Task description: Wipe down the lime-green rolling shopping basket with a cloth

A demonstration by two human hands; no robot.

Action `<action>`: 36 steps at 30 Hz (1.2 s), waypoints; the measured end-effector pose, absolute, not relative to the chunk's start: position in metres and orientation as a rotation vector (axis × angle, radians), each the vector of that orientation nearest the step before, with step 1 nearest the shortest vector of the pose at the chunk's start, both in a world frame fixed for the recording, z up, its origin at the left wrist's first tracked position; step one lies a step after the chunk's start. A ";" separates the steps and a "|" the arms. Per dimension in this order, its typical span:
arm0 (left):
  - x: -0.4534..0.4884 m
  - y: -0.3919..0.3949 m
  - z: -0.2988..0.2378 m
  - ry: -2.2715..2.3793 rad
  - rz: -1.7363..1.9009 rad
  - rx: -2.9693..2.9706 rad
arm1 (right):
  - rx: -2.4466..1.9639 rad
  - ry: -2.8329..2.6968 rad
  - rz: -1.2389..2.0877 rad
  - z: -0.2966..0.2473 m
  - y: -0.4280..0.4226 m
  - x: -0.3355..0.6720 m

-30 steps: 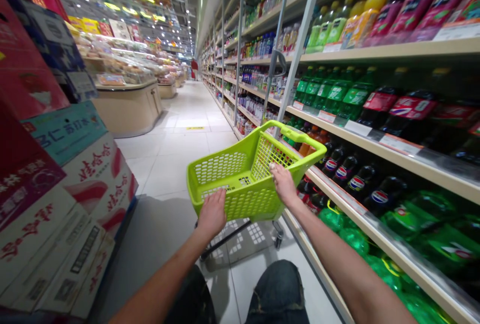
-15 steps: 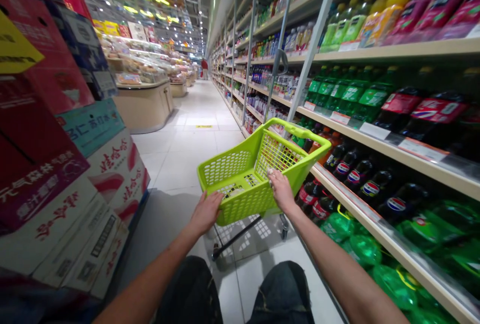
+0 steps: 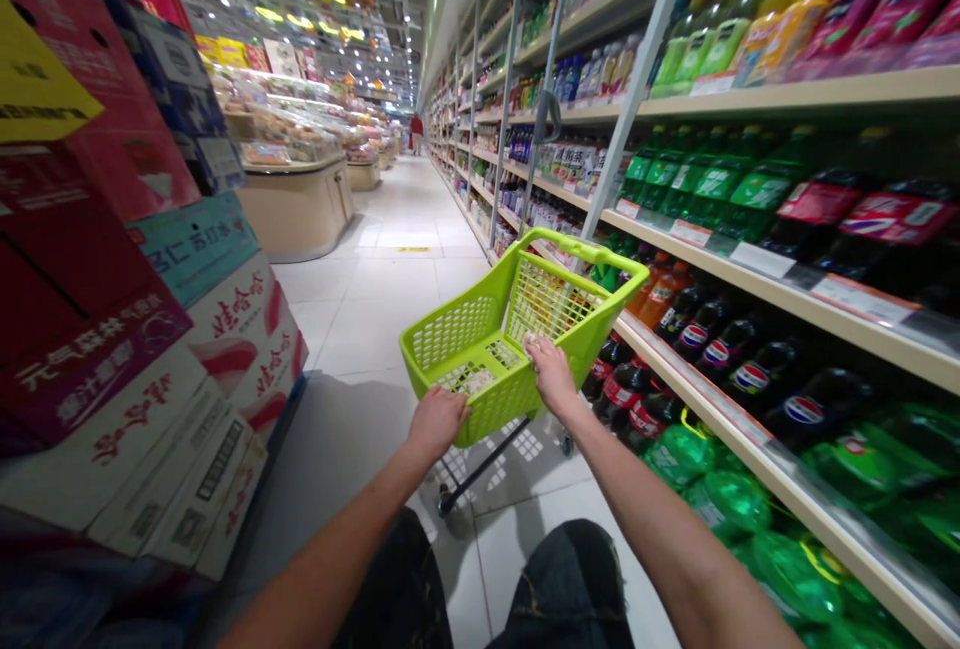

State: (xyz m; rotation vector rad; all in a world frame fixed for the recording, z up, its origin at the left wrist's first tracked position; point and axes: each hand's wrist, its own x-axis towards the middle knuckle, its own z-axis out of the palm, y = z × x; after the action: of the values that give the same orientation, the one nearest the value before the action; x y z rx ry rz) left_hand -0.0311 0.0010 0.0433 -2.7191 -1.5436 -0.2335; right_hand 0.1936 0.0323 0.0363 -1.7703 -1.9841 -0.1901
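A lime green plastic basket cart on a wheeled frame rolls in front of me in a shop aisle. My left hand grips the near rim at its left corner, fingers curled over it. My right hand is closed on the near rim further right. A small pale item lies on the basket floor. My knees in dark trousers show at the bottom.
Shelves of soft drink bottles line the right side close to the cart. Stacked red and white cartons stand on the left. A beige display counter sits further ahead left. The tiled aisle runs forward; a distant person in red stands at its end.
The cart and I have advanced along the aisle; the cartons on the left have slid nearer. Both hands keep their hold on the basket rim.
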 end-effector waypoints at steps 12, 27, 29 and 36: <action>-0.055 0.013 0.024 -1.619 -0.291 -2.616 | -1.753 -1.941 -0.303 0.032 0.022 0.237; -0.007 -0.002 0.021 -1.430 -0.325 -2.758 | -1.659 -1.793 -0.273 -0.013 -0.073 0.199; -0.002 -0.005 0.022 -1.363 -0.341 -2.804 | -1.638 -1.762 -0.260 -0.019 -0.073 0.180; -0.007 -0.001 0.025 -1.404 -0.367 -2.763 | -1.585 -1.900 -0.208 -0.017 -0.045 0.142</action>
State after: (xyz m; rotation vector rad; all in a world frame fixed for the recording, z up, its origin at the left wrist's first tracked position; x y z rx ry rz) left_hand -0.0065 -0.0010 0.0251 -2.7633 -1.4041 -0.3674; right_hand 0.1422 -0.0454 -0.0170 -1.5852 -1.9004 -0.2077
